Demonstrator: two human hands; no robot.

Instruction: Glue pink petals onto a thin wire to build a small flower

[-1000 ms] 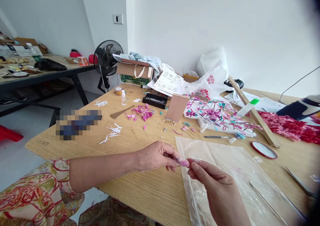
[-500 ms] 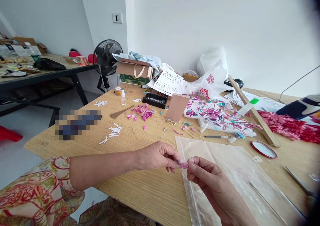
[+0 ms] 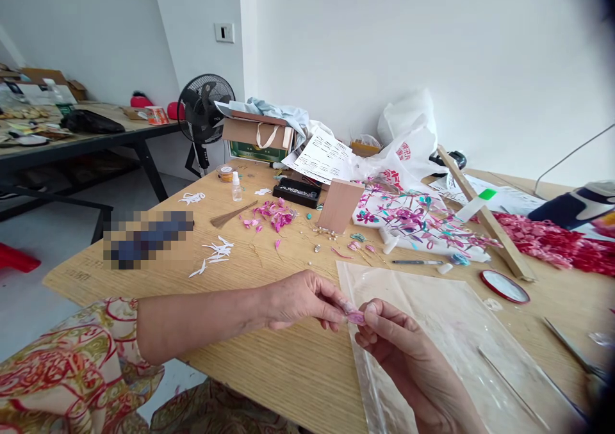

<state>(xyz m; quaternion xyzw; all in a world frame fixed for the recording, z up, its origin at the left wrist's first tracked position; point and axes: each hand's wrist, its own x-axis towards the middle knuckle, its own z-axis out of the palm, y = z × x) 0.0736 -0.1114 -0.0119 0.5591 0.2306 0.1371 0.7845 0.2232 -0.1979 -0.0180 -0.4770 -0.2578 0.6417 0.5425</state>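
A small pink petal [image 3: 356,317] is held up between my two hands, over the left edge of a clear plastic zip bag [image 3: 446,331]. My left hand [image 3: 305,299] pinches one end of it between thumb and fingertips. On the other end, the thumb and forefinger of my right hand [image 3: 401,341] are closed. Part of the petal is hidden by the fingertips. A thin metal rod [image 3: 510,386] lies on the bag to the right of my right hand. Beyond my hands is a heap of loose pink petals [image 3: 276,215].
White strips [image 3: 218,250] and a bundle of thin wires [image 3: 233,215] lie at the left. A wooden block [image 3: 341,207] stands behind my hands. Rightward are pink wire flowers [image 3: 418,219], a pen [image 3: 417,262], a red-rimmed round lid [image 3: 504,287], a wooden bar [image 3: 504,242] and scissors [image 3: 569,347].
Slightly more of the pink petal shows between my fingertips, and my right hand has shifted a little to the right. Both hands still grip it; the view has moved slightly.
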